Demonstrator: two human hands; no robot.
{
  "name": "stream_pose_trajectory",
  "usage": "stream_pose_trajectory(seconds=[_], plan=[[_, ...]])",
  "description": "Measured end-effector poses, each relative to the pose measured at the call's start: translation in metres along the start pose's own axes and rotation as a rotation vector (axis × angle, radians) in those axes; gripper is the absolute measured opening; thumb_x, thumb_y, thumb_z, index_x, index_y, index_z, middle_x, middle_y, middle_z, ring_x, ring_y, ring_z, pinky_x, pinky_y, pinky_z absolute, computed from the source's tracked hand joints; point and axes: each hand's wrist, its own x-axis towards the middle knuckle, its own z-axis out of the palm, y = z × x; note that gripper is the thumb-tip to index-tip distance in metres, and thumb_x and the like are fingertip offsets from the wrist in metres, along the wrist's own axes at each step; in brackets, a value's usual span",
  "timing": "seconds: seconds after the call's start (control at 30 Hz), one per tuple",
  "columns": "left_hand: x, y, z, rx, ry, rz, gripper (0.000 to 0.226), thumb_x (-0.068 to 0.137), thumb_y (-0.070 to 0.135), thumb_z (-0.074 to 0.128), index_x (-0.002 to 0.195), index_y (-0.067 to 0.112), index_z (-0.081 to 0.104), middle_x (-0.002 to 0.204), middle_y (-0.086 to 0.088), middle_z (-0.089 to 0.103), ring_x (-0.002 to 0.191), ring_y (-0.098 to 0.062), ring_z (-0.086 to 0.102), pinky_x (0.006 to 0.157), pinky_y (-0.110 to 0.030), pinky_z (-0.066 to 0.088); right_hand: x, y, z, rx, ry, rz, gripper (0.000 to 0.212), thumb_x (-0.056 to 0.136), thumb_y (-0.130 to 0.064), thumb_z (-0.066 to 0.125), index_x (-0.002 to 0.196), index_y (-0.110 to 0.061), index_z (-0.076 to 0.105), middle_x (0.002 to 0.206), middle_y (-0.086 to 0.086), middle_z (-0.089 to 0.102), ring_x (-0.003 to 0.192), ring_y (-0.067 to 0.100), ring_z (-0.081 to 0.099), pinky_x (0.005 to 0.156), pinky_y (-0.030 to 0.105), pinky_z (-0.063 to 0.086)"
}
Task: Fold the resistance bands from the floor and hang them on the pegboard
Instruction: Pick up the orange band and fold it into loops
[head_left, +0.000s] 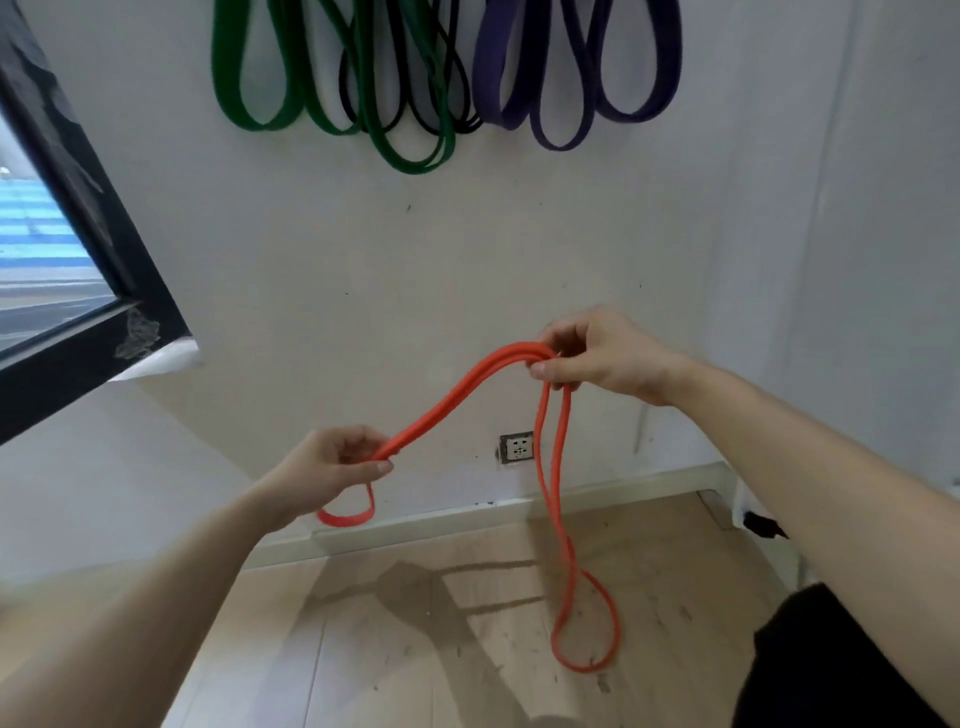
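1. The thin orange elastic resistance band is held in the air in front of the white wall, between both hands.
2. The left hand has its fingers and thumb curled round one end of the gathered strands. A small loop hangs just below this hand.
3. The right hand is higher and pinches the strands between thumb and curled fingers.
4. Between the hands the strands lie together. Their long axis runs diagonally, from lower left up to upper right.
5. From the right hand a long loop hangs straight down toward the light wooden plank floor. Whether it touches the floor cannot be told.
6. High on the wall hang folded green flat bands, thin black bands and wide purple bands, loops pointing down.
7. A white wall socket sits low on the wall. A black window frame stands at left.
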Motion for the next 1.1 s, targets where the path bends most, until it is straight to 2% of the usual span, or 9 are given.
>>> stream_pose_trajectory(seconds=[0.17,0.23,0.3,0.4,0.5,0.6,0.8,0.93,1.1], plan=[[0.019,0.012,0.030,0.066,-0.203,-0.010,0.018,0.086,-0.007,0.069,0.090,0.009,0.075,0.099,-0.014,0.077,0.099,-0.026,0.072,0.092,-0.032,0.055,0.001,-0.020,-0.003,0.059,0.128,-0.127,0.023,0.082,-0.005,0.080,0.103,0.002,0.072,0.079,0.012,0.072,0.071,0.015,0.067,0.073,0.031,0.059],[0.023,0.026,0.042,0.000,-0.244,0.007,0.013,0.081,0.000,0.074,0.091,0.007,0.074,0.099,-0.014,0.076,0.099,-0.024,0.072,0.100,-0.039,0.052,0.002,-0.022,-0.002,0.058,0.147,-0.151,0.026,0.080,-0.006,0.081,0.103,0.002,0.072,0.078,0.010,0.074,0.069,0.012,0.068,0.071,0.026,0.059],[0.026,0.046,0.050,-0.130,-0.256,0.054,0.020,0.073,0.014,0.077,0.092,0.009,0.072,0.095,-0.009,0.075,0.103,-0.026,0.071,0.103,-0.040,0.050,0.003,-0.022,0.000,0.035,0.122,-0.155,0.024,0.080,-0.007,0.081,0.102,0.000,0.073,0.078,0.008,0.075,0.069,0.010,0.070,0.069,0.022,0.057],[0.030,0.078,0.060,-0.317,-0.270,0.149,0.021,0.076,0.021,0.075,0.094,0.012,0.068,0.089,-0.003,0.069,0.102,-0.032,0.071,0.097,-0.034,0.052,0.003,-0.018,0.006,-0.012,0.033,-0.139,0.020,0.082,-0.010,0.081,0.100,-0.006,0.075,0.080,0.007,0.075,0.072,0.010,0.070,0.070,0.021,0.055],[0.029,0.102,0.066,-0.398,-0.195,0.216,0.019,0.085,0.024,0.074,0.094,0.009,0.066,0.081,-0.003,0.063,0.082,-0.020,0.068,0.084,-0.029,0.054,0.001,-0.016,0.012,-0.042,-0.068,-0.115,0.020,0.083,-0.012,0.080,0.101,-0.012,0.073,0.080,0.004,0.074,0.073,0.012,0.069,0.071,0.022,0.054],[0.026,0.108,0.064,-0.386,-0.120,0.258,0.024,0.083,0.028,0.079,0.091,0.008,0.068,0.073,0.002,0.060,0.072,-0.014,0.059,0.073,-0.024,0.052,0.000,-0.012,0.017,0.029,-0.144,-0.048,0.024,0.082,-0.002,0.076,0.103,-0.011,0.068,0.082,0.007,0.070,0.076,0.015,0.066,0.073,0.026,0.053],[0.018,0.102,0.047,-0.429,0.054,0.285,0.018,0.091,0.019,0.071,0.094,0.002,0.067,0.071,-0.001,0.056,0.066,-0.013,0.056,0.072,-0.024,0.051,-0.001,0.013,0.035,0.068,-0.289,0.111,0.021,0.081,0.004,0.073,0.096,-0.011,0.069,0.086,0.007,0.068,0.082,0.019,0.068,0.075,0.031,0.054],[0.016,0.094,0.019,-0.659,0.234,0.255,0.014,0.085,0.025,0.076,0.080,0.014,0.069,0.066,-0.001,0.053,0.061,-0.014,0.053,0.071,-0.026,0.049,-0.002,0.025,0.042,-0.061,-0.388,0.192,0.013,0.085,0.003,0.072,0.095,-0.006,0.071,0.078,-0.004,0.073,0.072,0.011,0.068,0.071,0.029,0.052],[0.012,0.063,-0.005,-0.642,0.264,0.207,0.014,0.095,0.022,0.066,0.084,0.013,0.066,0.067,0.003,0.055,0.062,-0.012,0.056,0.072,-0.026,0.049,0.000,0.023,0.035,0.015,-0.287,0.184,0.023,0.084,-0.001,0.074,0.106,-0.008,0.070,0.080,0.008,0.067,0.073,0.022,0.065,0.069,0.032,0.051]])
